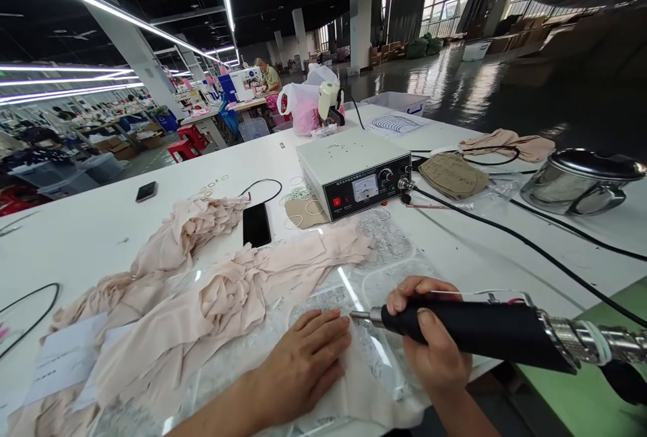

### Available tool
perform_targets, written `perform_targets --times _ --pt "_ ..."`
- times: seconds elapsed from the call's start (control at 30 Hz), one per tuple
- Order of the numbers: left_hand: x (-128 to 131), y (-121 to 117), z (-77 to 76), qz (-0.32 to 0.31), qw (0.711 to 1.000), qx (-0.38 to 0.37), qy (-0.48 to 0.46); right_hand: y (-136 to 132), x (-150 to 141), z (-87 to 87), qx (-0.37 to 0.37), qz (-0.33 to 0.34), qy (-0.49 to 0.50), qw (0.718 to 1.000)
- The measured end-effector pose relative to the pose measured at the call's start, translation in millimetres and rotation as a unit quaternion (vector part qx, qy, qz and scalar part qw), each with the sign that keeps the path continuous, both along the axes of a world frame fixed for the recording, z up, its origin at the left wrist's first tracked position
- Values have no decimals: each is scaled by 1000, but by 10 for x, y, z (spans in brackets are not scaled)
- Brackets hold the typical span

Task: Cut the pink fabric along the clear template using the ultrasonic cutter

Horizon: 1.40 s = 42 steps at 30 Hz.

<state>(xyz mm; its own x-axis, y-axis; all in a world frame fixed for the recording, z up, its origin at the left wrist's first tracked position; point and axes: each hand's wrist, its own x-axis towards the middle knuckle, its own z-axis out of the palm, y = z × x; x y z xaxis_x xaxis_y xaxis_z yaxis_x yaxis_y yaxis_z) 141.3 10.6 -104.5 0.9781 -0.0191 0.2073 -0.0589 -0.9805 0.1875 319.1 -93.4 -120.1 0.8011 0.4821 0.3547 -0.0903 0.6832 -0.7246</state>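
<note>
My left hand point(308, 363) lies flat, fingers stretched, on a pale beige fabric piece point(361, 383) over a clear plastic sheet point(419, 268). In my right hand point(435, 342) is a black ultrasonic cutter point(475, 329), gripped round its barrel. Its metal tip points left and sits just off my left fingertips, near the fabric's edge; whether it touches the cloth I cannot tell. Beyond my left hand spreads a bunched stack of beige fabric pieces point(227, 295). A cable links the cutter's kind of plug to a control box point(354, 167) with a dial and a red switch.
Behind the stack lie a black phone point(257, 224) and another beige fabric heap point(187, 228). To the right stand a steel mug point(576, 184) and brown card patterns point(453, 174). A black cable point(530, 248) crosses the white table point(212, 181). Far off, a person point(270, 76) sits at a sewing machine.
</note>
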Motion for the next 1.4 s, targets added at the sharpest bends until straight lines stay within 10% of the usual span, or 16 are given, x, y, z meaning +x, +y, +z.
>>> perform_targets --times 1.4 --pt "119 -276 -158 18 990 8 -142 12 -9 -12 12 15 26 999"
